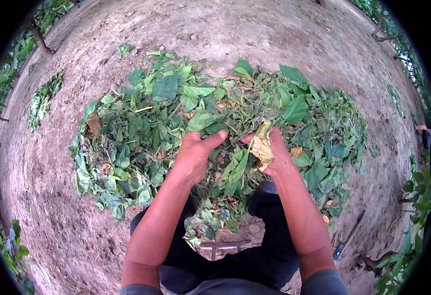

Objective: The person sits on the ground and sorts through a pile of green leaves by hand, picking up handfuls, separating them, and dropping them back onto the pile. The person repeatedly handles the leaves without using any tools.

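Observation:
A broad heap of green leaves (127, 129), some wilted and mixed with brown dry ones, spreads on the ground before me. My left hand (200, 147) rests in the middle of the heap, its thumb pointing right and its fingertips hidden among leaves; a wide green leaf (204, 121) lies right at it. My right hand (274, 151) is a short way to the right. A dry, yellow-brown leaf (262, 145) lies across its palm side, and its fingers are mostly hidden. Between the hands and lower down are long green leaves (238, 167).
A low wooden seat frame (226, 245) shows between my legs. At the right, a mobile phone (338, 250) lies on the soil near a thin stick (353, 230). Small leaf piles (44, 99) lie at the left; tree trunks (40, 38) stand beyond. Part of another person (421, 128) shows at the right rim.

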